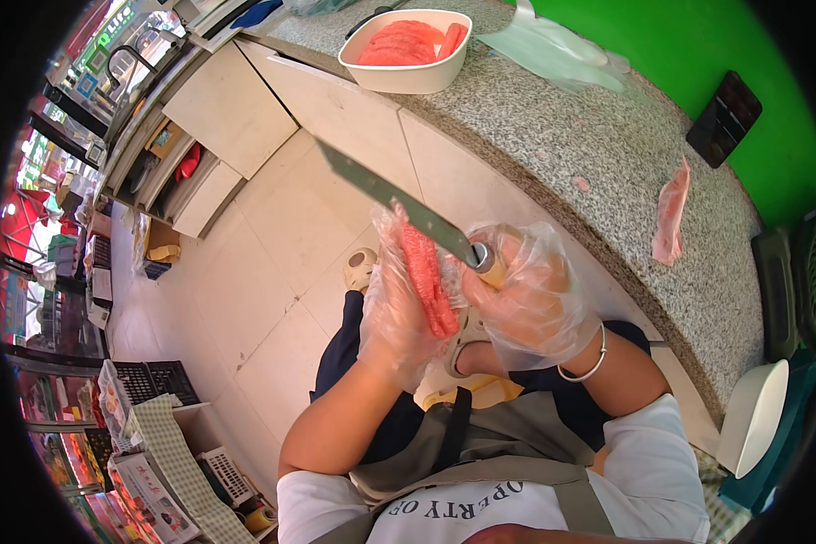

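My left hand (392, 317), in a clear plastic glove, is closed around a peeled red pomelo segment (426, 281). My right hand (535, 290), gloved the same way, grips the handle of a knife (408, 208). The long blade points up and left, passing across the top of the segment; whether it touches the flesh I cannot tell. Beyond my hands, a white bowl (417, 82) on the counter holds several peeled red segments (403, 43). A strip of pale pink membrane (672, 213) lies on the counter to the right.
A speckled stone counter (553, 127) curves along the far and right side. On it are a translucent plastic bag (558, 50) and a dark phone (725, 118) leaning on the green wall. A white tub (752, 419) stands at the right. Crates (159, 383) are at the left.
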Action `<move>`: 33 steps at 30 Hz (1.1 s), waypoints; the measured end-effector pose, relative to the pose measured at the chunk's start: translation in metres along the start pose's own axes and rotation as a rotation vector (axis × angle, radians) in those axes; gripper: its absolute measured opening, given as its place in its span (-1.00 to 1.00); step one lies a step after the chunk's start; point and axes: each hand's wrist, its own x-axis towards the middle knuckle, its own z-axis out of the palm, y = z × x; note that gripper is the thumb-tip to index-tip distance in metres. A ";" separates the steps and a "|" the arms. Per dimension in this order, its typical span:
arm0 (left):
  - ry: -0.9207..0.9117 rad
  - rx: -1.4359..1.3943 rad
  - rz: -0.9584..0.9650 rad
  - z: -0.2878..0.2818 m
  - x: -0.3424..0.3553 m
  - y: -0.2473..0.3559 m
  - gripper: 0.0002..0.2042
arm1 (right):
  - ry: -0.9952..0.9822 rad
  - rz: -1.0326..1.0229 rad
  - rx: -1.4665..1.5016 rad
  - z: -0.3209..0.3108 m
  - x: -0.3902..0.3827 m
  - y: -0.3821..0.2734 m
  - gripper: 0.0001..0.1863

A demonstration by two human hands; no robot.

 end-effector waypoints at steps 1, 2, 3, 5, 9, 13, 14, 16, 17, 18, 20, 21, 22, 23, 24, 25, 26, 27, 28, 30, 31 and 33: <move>0.014 -0.039 -0.003 0.001 0.000 0.001 -0.44 | 0.067 -0.024 -0.019 0.000 0.001 0.001 -0.65; -0.095 -0.107 -0.069 -0.006 0.003 0.002 -0.46 | 0.135 -0.047 -0.045 -0.002 0.003 0.001 -0.77; -0.203 -0.175 -0.135 -0.022 0.008 0.005 -0.48 | 0.186 -0.155 -0.089 0.006 -0.001 0.009 -0.75; -0.082 -0.277 -0.183 -0.026 0.012 0.015 -0.55 | 0.210 -0.289 -0.148 0.020 -0.007 0.028 -0.73; -0.063 -0.355 0.014 -0.045 0.011 0.048 -0.62 | 0.007 -0.166 -0.058 0.001 0.006 0.003 -0.73; -0.216 -0.374 0.079 -0.061 0.009 0.061 -0.57 | -0.089 0.274 0.390 0.036 0.008 0.001 -0.74; -0.227 -0.381 0.098 -0.064 0.008 0.061 -0.57 | -0.165 0.454 0.534 0.043 0.009 0.001 -0.73; -0.225 -0.394 0.103 -0.065 0.009 0.064 -0.57 | -0.138 0.082 0.239 0.059 0.004 0.014 -0.72; -0.209 -0.406 0.087 -0.065 0.010 0.064 -0.56 | -0.137 0.015 0.164 0.061 0.001 0.016 -0.72; -0.196 -0.417 0.067 -0.064 0.010 0.063 -0.56 | -0.128 -0.053 0.092 0.064 0.000 0.017 -0.72; -0.098 -0.377 0.079 -0.062 0.011 0.058 -0.58 | -0.097 0.035 0.090 0.056 0.001 0.013 -0.73; -0.054 -0.354 0.084 -0.063 0.012 0.056 -0.59 | -0.076 0.063 0.103 0.051 0.004 0.009 -0.74; -0.039 -0.387 0.054 -0.061 0.014 0.052 -0.60 | -0.054 0.100 0.103 0.043 0.007 0.007 -0.75; -0.023 -0.413 0.034 -0.063 0.014 0.051 -0.61 | -0.004 0.093 0.099 0.033 0.011 0.006 -0.75; -0.007 -0.439 0.010 -0.065 0.014 0.049 -0.62 | 0.043 0.190 0.111 0.025 0.015 0.007 -0.73; -0.024 -0.446 -0.006 -0.067 0.016 0.046 -0.64 | 0.096 0.285 0.127 0.016 0.018 0.008 -0.72; 0.010 -0.398 -0.017 -0.069 0.018 0.045 -0.64 | 0.120 0.135 -0.173 0.003 0.022 0.013 -0.72; 0.046 -0.351 -0.027 -0.070 0.021 0.043 -0.63 | 0.136 -0.016 -0.471 -0.014 0.025 0.023 -0.72; 0.085 -0.300 -0.035 -0.070 0.023 0.040 -0.63 | 0.146 -0.167 -0.765 -0.030 0.030 0.031 -0.72; 0.013 -0.258 -0.020 -0.070 0.021 0.038 -0.59 | 0.105 0.212 -0.650 -0.053 0.049 0.039 -0.74; -0.010 -0.258 -0.020 -0.068 0.020 0.037 -0.58 | 0.083 0.394 -0.584 -0.063 0.058 0.043 -0.75; -0.051 -0.249 -0.048 -0.059 0.017 0.031 -0.56 | 0.135 0.460 -0.582 -0.074 0.059 0.082 -0.76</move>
